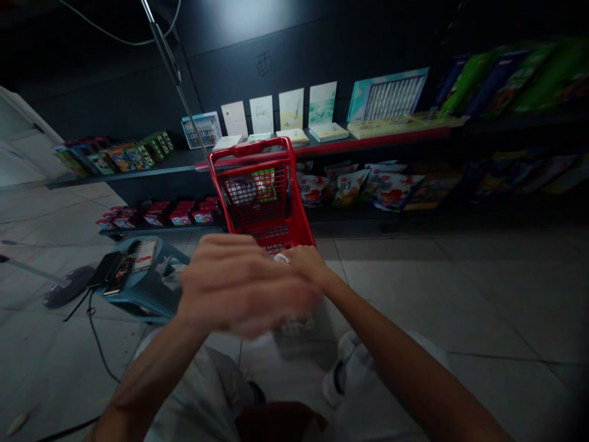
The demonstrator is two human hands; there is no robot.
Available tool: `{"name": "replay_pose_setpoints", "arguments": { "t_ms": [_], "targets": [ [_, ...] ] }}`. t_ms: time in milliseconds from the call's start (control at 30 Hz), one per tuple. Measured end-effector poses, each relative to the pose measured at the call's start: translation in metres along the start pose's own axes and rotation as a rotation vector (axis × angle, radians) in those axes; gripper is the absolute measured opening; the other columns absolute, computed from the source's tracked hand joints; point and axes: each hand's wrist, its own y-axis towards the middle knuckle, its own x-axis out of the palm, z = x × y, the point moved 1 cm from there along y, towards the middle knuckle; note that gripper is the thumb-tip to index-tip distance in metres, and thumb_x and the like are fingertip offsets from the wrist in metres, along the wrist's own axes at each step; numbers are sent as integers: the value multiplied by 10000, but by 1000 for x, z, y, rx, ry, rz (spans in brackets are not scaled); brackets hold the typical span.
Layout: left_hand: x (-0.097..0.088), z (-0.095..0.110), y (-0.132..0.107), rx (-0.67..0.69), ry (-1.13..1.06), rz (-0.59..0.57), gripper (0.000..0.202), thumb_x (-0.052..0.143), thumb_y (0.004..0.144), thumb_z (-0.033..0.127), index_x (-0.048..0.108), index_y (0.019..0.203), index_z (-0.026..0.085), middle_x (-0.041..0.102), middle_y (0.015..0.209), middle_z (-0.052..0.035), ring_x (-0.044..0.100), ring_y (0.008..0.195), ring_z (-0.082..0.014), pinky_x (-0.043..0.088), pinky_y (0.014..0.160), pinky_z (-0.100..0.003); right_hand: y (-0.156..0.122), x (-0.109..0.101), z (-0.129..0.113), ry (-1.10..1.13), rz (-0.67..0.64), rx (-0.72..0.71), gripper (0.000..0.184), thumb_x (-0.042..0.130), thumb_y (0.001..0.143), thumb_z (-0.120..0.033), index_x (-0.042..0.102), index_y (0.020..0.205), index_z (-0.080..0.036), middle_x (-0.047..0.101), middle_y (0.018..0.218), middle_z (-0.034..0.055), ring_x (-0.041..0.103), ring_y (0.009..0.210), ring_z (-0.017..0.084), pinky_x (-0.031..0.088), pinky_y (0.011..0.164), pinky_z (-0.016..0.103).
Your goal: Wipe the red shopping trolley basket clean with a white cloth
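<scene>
A red plastic shopping cart (301, 218) stands in front of me, its handle end by the shelf. My right hand (307, 263) is closed at the cart's near end, with a small white piece (281, 258) showing at its fingers. What that piece is, I cannot make out. Closer to the camera, my left hand (246, 288) is raised above the near end of the cart. It is smeared by motion, its fingers pointing right, and it hides part of the cart. Whether it holds anything does not show.
A dark shelf (179, 161) carries boxes, upright booklets (292, 110) and pen sets (389, 95). Snack bags (352, 187) fill the lower level. At left, a blue-grey stool (150, 270) holds dark devices, with a cable (94, 331) on the floor. A metal pole (168, 55) rises behind the cart.
</scene>
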Motion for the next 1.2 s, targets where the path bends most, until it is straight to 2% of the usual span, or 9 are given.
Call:
{"name": "replay_pose_setpoints", "arguments": {
  "t_ms": [67, 167, 233, 333, 433, 500, 767, 1000, 1200],
  "targets": [
    [30, -58, -1, -31, 58, 34, 214, 593, 987, 432, 750, 987, 287, 754, 830, -3, 726, 772, -162, 618, 779, -328, 1, 0, -2, 5, 11, 21, 501, 390, 1022, -513, 785, 1062, -208, 789, 1095, 140, 739, 1034, 288, 482, 801, 320],
    [67, -143, -22, -427, 379, -9, 239, 541, 1000, 338, 729, 1099, 229, 753, 1143, -96, 692, 1145, -220, 537, 1042, -406, 2, 2, -4, -12, 16, 27, 507, 413, 1004, -544, 794, 1048, -212, 792, 1071, 145, 742, 1031, 301, 494, 815, 333],
    [79, -189, -44, -755, 609, -107, 502, 631, 931, 326, 587, 1414, 197, 530, 1541, -184, 431, 1494, -311, 408, 1185, -506, 3, 4, -5, -31, 11, 43, 526, 410, 998, -557, 799, 1046, -206, 791, 1056, 160, 745, 1021, 316, 503, 813, 348],
    [85, -243, -73, -1165, 722, -256, 994, 706, 850, 347, 175, 1662, 127, 114, 1731, -261, 122, 1612, -405, 371, 1189, -590, 5, 5, -4, -30, -7, 74, 534, 381, 1009, -527, 802, 1058, -203, 789, 1056, 168, 750, 1011, 317, 511, 818, 358],
    [87, -280, -83, -1490, 535, -317, 1094, 669, 871, 317, -39, 1670, 76, 310, 1654, -315, 439, 1494, -367, 460, 1138, -474, 7, 6, -1, -4, -52, 46, 506, 383, 1012, -492, 797, 1071, -208, 786, 1105, 154, 745, 1044, 308, 512, 842, 357],
    [89, -295, -78, -1517, 474, -336, 1114, 674, 856, 260, -69, 1664, 69, 475, 1554, -305, 566, 1391, -349, 484, 1111, -448, 8, 5, 2, 0, -85, -1, 486, 371, 1019, -456, 784, 1103, -213, 777, 1162, 141, 739, 1070, 305, 512, 844, 356],
    [100, -309, -69, -1442, 575, -255, 832, 659, 868, 180, 235, 1580, 110, 629, 1392, -263, 657, 1273, -338, 528, 1031, -439, 5, 3, 7, 74, -91, -78, 352, 435, 1033, -397, 730, 1099, -218, 759, 1158, 101, 712, 1042, 250, 465, 806, 291],
    [95, -309, -77, -1391, 592, -298, 863, 626, 847, 136, 191, 1590, 73, 652, 1361, -256, 660, 1260, -349, 538, 1015, -416, -2, -4, 33, 222, 101, -235, 260, 607, 956, -221, 632, 1215, -202, 656, 1187, 68, 648, 982, 157, 438, 827, 227],
    [89, -309, -84, -1360, 581, -324, 869, 655, 845, 143, 207, 1585, 58, 679, 1304, -268, 671, 1242, -355, 539, 1000, -414, -1, -17, 61, 105, 317, -91, 272, 566, 961, -214, 663, 1215, -222, 628, 1239, 81, 636, 1040, 201, 478, 822, 258]
  ]
}}
